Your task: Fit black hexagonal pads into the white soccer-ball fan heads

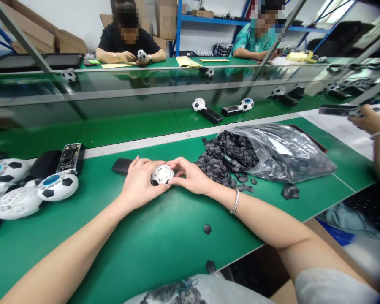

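Observation:
My left hand (pixel 142 179) is wrapped round a device with a white soccer-ball head (pixel 163 173). A black handle (pixel 121 166), which seems to belong to it, sticks out to the left behind that hand. At the ball's right side, my right hand (pixel 189 175) has thumb and fingertips pinched together, touching the ball; whatever lies between them is too small to make out. Just right of it, a heap of black pentagon pieces (pixel 215 162) spills from a clear plastic bag (pixel 291 154). Two loose pentagon pieces lie nearer me, one being a black pentagon (pixel 207 229).
Several soccer-ball devices (pixel 58 186) are piled at the left. Beyond the table's pale edge runs a green conveyor belt (pixel 126 126) carrying more devices. A co-worker's hand (pixel 372 120) holds a device at the far right. Two people sit across the line.

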`<action>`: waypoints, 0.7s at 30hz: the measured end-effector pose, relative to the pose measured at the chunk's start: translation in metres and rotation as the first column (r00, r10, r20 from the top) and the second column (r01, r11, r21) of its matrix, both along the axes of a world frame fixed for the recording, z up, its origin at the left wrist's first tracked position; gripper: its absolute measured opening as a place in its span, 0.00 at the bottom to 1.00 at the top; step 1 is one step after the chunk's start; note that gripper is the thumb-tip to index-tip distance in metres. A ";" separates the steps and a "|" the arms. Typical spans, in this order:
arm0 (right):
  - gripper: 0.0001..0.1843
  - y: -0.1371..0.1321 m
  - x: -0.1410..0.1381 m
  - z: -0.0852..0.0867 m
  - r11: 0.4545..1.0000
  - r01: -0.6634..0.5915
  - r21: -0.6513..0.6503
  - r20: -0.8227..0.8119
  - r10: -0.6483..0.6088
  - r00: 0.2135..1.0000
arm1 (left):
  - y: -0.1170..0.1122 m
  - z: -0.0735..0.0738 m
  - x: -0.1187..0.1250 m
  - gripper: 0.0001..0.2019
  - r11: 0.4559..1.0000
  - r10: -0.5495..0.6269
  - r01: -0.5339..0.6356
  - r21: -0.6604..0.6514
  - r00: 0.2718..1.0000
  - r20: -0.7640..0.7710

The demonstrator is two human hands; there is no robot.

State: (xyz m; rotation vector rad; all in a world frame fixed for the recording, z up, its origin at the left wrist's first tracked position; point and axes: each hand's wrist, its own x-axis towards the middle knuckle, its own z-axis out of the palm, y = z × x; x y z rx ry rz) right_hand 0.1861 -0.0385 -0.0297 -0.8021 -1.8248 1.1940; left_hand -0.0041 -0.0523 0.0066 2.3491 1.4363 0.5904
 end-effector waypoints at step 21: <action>0.08 0.024 0.074 0.046 0.896 0.237 0.375 0.848 -0.435 0.303 | 0.003 -0.009 -0.012 0.30 0.992 -0.113 0.114 0.062 0.993 -0.010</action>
